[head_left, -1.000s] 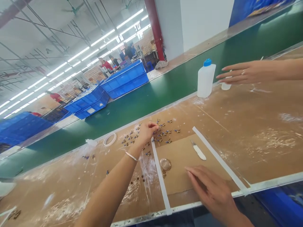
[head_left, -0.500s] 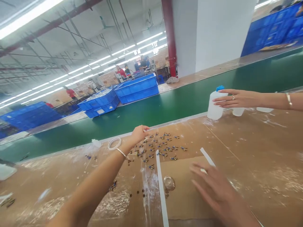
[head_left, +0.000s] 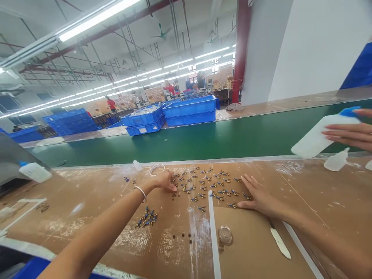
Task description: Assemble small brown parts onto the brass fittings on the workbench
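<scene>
Several small blue-and-brass parts [head_left: 207,185] lie spread on the brown table [head_left: 319,201] in front of me. My left hand [head_left: 164,181] rests at the left edge of that spread, fingers curled down onto the parts. My right hand [head_left: 259,196] lies flat with fingers apart at the spread's right edge, touching the nearest parts. A second small heap of the same parts [head_left: 147,218] lies beside my left forearm. I cannot see whether the left fingers pinch anything.
A co-worker's hand [head_left: 348,133] at the right holds a tilted white bottle with a blue cap [head_left: 318,137] over a small dropper bottle [head_left: 336,160]. Tape ring [head_left: 157,169], small clear dish [head_left: 225,235], white-handled knife [head_left: 279,242], green conveyor belt [head_left: 188,141], blue crates [head_left: 190,110] behind.
My right hand has moved forward from the table's near edge to the right side of the parts. My left hand shifted to their left edge. The co-worker has lifted and tilted the bottle.
</scene>
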{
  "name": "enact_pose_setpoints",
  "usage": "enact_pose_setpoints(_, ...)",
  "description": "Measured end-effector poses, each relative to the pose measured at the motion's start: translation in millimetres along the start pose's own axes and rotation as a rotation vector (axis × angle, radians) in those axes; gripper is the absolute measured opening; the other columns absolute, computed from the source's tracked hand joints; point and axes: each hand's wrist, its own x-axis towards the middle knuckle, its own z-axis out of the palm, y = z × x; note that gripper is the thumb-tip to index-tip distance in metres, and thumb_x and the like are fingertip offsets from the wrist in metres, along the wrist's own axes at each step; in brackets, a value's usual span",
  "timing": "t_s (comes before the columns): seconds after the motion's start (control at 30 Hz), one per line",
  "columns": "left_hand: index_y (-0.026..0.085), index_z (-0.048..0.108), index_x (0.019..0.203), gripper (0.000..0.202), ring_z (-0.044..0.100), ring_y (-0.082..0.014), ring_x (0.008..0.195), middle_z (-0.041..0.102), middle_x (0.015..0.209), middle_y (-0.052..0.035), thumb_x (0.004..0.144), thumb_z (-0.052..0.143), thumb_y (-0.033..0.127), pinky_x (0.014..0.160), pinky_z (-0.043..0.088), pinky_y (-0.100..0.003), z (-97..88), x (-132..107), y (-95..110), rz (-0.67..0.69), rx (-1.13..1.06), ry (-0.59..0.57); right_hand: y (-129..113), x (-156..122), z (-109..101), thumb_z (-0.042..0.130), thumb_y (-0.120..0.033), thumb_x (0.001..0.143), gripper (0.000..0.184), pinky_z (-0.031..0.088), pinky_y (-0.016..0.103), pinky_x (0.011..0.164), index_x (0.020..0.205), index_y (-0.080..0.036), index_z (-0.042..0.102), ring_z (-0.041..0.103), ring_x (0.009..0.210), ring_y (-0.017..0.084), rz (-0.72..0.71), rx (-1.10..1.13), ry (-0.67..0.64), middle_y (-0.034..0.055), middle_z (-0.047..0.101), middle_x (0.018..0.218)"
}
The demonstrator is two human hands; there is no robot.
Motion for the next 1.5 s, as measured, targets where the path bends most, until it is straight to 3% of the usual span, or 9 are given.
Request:
enact_pose_setpoints(0.23,0.019,0.059,0.121,0.086,0.064,-0.0314,0.097,0.063,0.115,-0.0114,0.047,0.086,0.053,0.078,0.049,-0.032,15.3,5,30,0.156,0.003,-0.142,-21,5,6,0.051,-0.081,0.071,0.115,0.016,0.054,0.121,0.155,-0.015,0.010,0.000,0.149,0.035,-0.071,-0.048,-0.053,0.0145,0.004,0.162)
enact_pose_setpoints(0.33,0.018,0.048,0.137,0.099,0.060,-0.0352,0.112,0.055,0.132,-0.0164,0.050,0.087,0.049,0.088,0.049,-0.035,26.1,2,50,0.204,-0.016,-0.155,-30,8,9,0.048,-0.082,0.072,0.113,0.014,0.054,0.121,0.155,-0.017,0.008,-0.001,0.149,0.034,-0.098,-0.063,-0.062,0.0124,0.003,0.162)
enact_pose_setpoints(0.53,0.023,0.016,0.155,0.128,0.010,-0.0453,0.147,0.014,0.162,-0.0216,0.053,0.082,0.063,0.115,0.014,-0.061,54.2,-22,69,0.333,0.043,-0.037,-39,4,9,0.045,-0.079,0.077,0.104,0.011,0.056,0.121,0.155,-0.025,0.004,0.000,0.149,0.033,-0.167,-0.097,-0.033,0.0085,0.002,0.163)
enact_pose_setpoints(0.73,0.024,0.012,0.157,0.107,0.000,-0.0419,0.149,0.006,0.163,-0.0196,0.074,0.049,0.081,0.114,-0.001,-0.068,66.7,-43,70,0.453,0.046,-0.026,-52,3,16,0.045,-0.079,0.078,0.098,0.008,0.066,0.116,0.155,-0.030,0.010,0.001,0.149,0.035,-0.230,-0.155,0.011,0.0075,0.006,0.163)
enact_pose_setpoints(0.9,0.025,0.017,0.156,0.094,0.003,-0.0391,0.150,0.008,0.164,-0.0179,0.081,0.035,0.080,0.113,-0.001,-0.069,70.2,-22,75,0.435,0.067,0.026,-61,19,23,0.037,-0.078,0.082,0.087,0.012,0.068,0.115,0.153,-0.031,0.019,0.006,0.149,0.035,-0.234,-0.202,0.068,0.0068,0.012,0.163)
enact_pose_setpoints(1.07,0.028,0.024,0.154,0.085,0.008,-0.0386,0.150,0.014,0.164,-0.0147,0.084,0.036,0.076,0.113,0.005,-0.070,70.1,15,73,0.334,0.021,0.127,-61,42,27,0.032,-0.079,0.084,0.084,0.019,0.066,0.114,0.152,-0.030,0.025,0.012,0.149,0.034,-0.213,-0.255,0.119,0.0071,0.017,0.162)
enact_pose_setpoints(1.23,0.032,0.028,0.152,0.084,0.009,-0.0359,0.150,0.017,0.164,-0.0076,0.082,0.044,0.076,0.116,0.006,-0.066,63.9,35,73,0.104,-0.083,0.173,-54,64,30,0.029,-0.077,0.086,0.082,0.025,0.065,0.113,0.152,-0.029,0.027,0.019,0.147,0.036,-0.201,-0.285,0.183,0.0083,0.022,0.160)
enact_pose_setpoints(1.37,0.022,0.021,0.154,0.079,0.010,-0.0403,0.149,0.012,0.163,-0.0180,0.091,0.023,0.070,0.110,0.017,-0.071,59.3,34,62,-0.258,-0.163,0.268,-51,65,32,0.027,-0.074,0.088,0.080,0.022,0.068,0.112,0.152,-0.028,0.025,0.017,0.147,0.037,-0.243,-0.290,0.222,0.0096,0.022,0.160)
enact_pose_setpoints(1.5,0.016,0.029,0.150,0.072,0.022,-0.0408,0.146,0.029,0.157,-0.0240,0.093,0.028,0.061,0.109,0.021,-0.070,61.3,29,54,-0.460,-0.215,0.292,-65,56,35,0.037,-0.075,0.085,0.076,0.014,0.067,0.115,0.151,-0.039,0.024,0.011,0.149,0.035,-0.429,-0.302,0.206,0.0021,0.019,0.162)
